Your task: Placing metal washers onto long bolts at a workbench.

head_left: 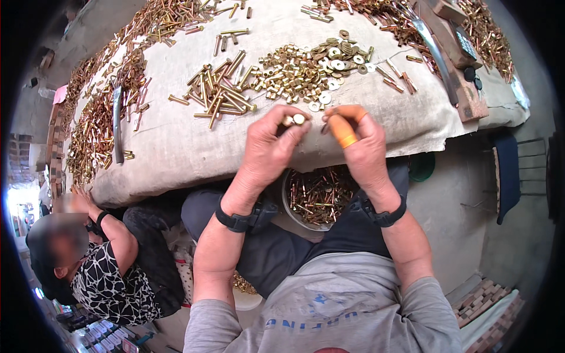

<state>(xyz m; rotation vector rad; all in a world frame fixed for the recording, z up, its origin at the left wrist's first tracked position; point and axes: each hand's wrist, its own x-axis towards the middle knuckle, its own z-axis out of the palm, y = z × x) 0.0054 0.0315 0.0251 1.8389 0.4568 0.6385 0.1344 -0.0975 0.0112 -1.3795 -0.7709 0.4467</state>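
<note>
The left hand [268,147] has its grip pinched narrow around a small brass-coloured nut [293,119], held at the fingertips with the thumb under it. Just beside it, the right hand [360,147] wears orange rubber finger covers [343,130] on thumb and forefinger; its grip is also drawn narrow, the tips meeting next to the nut, though what they pinch is too small to tell. Both wrists carry black bands.

Directly beyond the two grips, on the cloth-covered worktop [176,147], lies a heap of nuts and washers [306,67], and left of that heap a loose pile of brass-coloured bolts [215,91]. Farther out, more bolts are strewn along the worktop's left edge and far side, with a long metal blade [118,126] among those on the left.

Below the hands, between the person's knees, stands a round bucket [318,197] part filled with bolts. Well to the lower left of the left hand sits another person [112,276] in a black-and-white patterned top.
</note>
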